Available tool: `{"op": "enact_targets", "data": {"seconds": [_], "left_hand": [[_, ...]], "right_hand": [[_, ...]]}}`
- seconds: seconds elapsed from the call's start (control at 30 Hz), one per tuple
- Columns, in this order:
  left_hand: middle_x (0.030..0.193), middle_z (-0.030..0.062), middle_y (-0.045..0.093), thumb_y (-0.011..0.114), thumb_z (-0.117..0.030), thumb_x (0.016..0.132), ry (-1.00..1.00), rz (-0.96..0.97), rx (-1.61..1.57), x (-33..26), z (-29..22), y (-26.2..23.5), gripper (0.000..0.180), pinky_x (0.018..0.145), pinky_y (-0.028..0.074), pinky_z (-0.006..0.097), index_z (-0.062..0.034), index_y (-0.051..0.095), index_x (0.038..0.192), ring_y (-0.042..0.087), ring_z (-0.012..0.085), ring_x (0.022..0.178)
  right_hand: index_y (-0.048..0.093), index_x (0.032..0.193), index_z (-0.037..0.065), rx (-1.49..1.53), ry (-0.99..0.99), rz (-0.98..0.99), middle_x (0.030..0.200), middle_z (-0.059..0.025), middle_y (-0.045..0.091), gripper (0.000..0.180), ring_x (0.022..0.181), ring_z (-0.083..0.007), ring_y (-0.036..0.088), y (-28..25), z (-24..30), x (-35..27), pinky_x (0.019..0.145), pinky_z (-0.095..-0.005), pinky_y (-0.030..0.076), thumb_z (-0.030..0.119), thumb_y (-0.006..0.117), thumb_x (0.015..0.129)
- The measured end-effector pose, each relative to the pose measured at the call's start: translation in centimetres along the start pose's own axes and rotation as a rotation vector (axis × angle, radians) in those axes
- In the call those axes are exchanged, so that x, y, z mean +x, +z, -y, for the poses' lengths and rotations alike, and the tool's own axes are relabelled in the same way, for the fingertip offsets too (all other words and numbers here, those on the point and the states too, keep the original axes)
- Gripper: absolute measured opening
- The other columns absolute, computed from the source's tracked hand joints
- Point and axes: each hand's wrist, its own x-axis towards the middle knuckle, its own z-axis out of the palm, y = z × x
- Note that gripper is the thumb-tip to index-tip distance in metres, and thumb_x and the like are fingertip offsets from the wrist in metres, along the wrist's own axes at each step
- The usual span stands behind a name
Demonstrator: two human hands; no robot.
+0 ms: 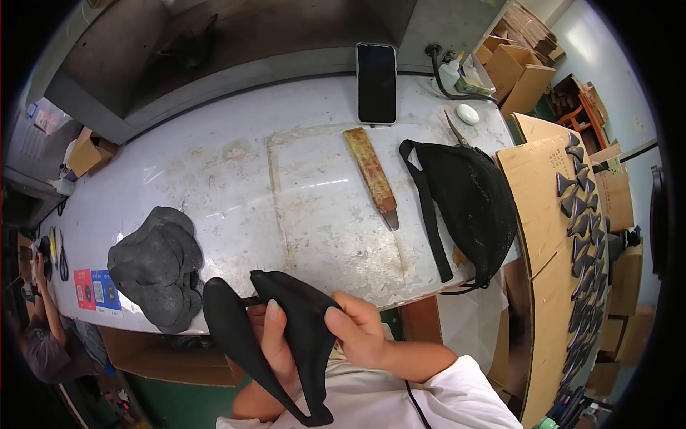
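Observation:
A black cloth piece [306, 314] with a long, narrow side band is held up in front of me, past the table's near edge. My left hand [275, 343] is closed on its middle, the thumb up between the band and the wider panel. On the panel's right edge, my right hand [359, 332] pinches the cloth between thumb and fingers. Left of my hands sits a dark grey, lumpy moulded form [158, 268]. A black fabric item with a strap [468, 207] lies at the table's right. Between them rests a knife with a worn, wrapped handle [371, 171].
At the back of the white table [214, 186] a phone [376, 84] lies near a white oval object [466, 114] and scissors [457, 130]. Several dark pieces line a cardboard sheet [539, 214] at right. A person [53, 343] is at far left.

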Motion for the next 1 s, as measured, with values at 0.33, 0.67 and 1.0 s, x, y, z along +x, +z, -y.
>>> {"op": "enact_targets", "data": {"seconds": [0.33, 0.67, 1.0], "left_hand": [[0.093, 0.0118, 0.065, 0.051, -0.029, 0.099, -0.074, 0.367, -0.408, 2.7, -0.6, -6.0, 0.036, 0.076, 0.050, 0.031, 0.0057, 0.058, 0.104, 0.061, 0.0162, 0.085], [0.069, 0.0064, 0.065, 0.072, -0.002, 0.082, 0.472, -0.033, 0.598, 2.2, -3.5, -5.1, 0.006, 0.057, 0.042, 0.023, 0.0033, 0.070, 0.082, 0.056, 0.0103, 0.061], [0.064, 0.0074, 0.061, 0.077, -0.004, 0.074, 0.654, 0.176, 0.655, 1.1, -2.8, -1.4, 0.011, 0.055, 0.045, 0.030, -0.0001, 0.070, 0.081, 0.056, 0.0194, 0.057]], "right_hand": [[0.057, 0.099, 0.002, -0.139, -0.169, -0.130, 0.087, 0.0018, 0.058, 0.026, 0.077, -0.0031, 0.050, -0.6, 3.8, -0.3, 0.067, -0.0204, 0.042, 0.028, 0.052, 0.101], [0.057, 0.105, -0.003, -1.222, -0.844, -0.369, 0.100, -0.0145, 0.061, 0.022, 0.085, -0.0225, 0.059, -1.3, 5.0, 0.5, 0.076, -0.0308, 0.047, 0.002, 0.065, 0.085], [0.029, 0.144, -0.006, -1.242, -0.257, 0.073, 0.134, -0.0259, 0.050, 0.063, 0.110, -0.0384, 0.060, 4.0, 3.4, -0.9, 0.091, -0.0409, 0.050, 0.005, 0.062, 0.091]]}}
